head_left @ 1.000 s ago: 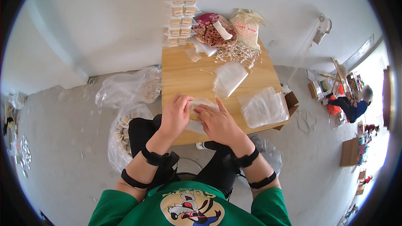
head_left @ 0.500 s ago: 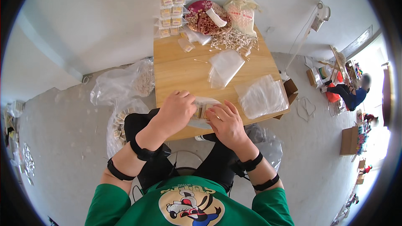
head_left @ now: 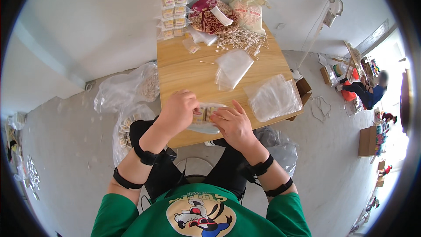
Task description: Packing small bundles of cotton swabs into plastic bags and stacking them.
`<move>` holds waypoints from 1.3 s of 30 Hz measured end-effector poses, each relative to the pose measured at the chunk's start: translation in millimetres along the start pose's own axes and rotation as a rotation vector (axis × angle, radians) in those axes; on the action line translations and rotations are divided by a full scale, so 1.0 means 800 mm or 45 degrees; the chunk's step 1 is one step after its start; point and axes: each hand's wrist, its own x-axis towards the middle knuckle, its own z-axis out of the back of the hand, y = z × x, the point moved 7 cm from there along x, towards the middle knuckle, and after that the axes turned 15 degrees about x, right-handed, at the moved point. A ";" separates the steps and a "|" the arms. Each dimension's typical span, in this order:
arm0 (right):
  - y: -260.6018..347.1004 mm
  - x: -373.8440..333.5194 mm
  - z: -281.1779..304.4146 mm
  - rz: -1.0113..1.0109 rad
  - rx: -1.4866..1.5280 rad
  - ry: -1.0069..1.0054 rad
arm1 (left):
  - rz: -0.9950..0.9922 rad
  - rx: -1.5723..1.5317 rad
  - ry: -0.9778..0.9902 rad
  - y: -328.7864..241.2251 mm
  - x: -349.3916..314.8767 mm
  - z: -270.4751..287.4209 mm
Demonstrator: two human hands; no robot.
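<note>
Between my hands, at the near edge of the table, is a clear plastic bag (head_left: 202, 128) with small packs of cotton swabs (head_left: 206, 113) inside, their yellowish labels showing. My left hand (head_left: 176, 109) pinches the bag's left side with thumb and fingers. From the right, my right hand (head_left: 235, 126) is closed on the other side, its fingers bent over the packs and its index finger raised. My right fingertips partly hide the packs. A flat stack of empty clear bags (head_left: 275, 98) lies to the right of my right hand.
The wooden table (head_left: 180, 68) also bears more clear bags (head_left: 234, 68), loose cotton swabs (head_left: 243, 39), a patterned cloth bundle (head_left: 212, 17) and a cream sack (head_left: 247, 13). Stacked swab packs (head_left: 174, 6) stand at the back left. Plastic sacks (head_left: 127, 85) lie on the floor. A person (head_left: 372, 94) sits far right.
My hands have drawn slightly apart, the left one shifting left. More of the packs in the bag shows between them. The whole view has shifted a little.
</note>
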 end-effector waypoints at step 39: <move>-0.040 0.036 0.024 -0.027 0.527 -0.195 | -0.175 -0.200 0.100 -0.009 0.028 -0.018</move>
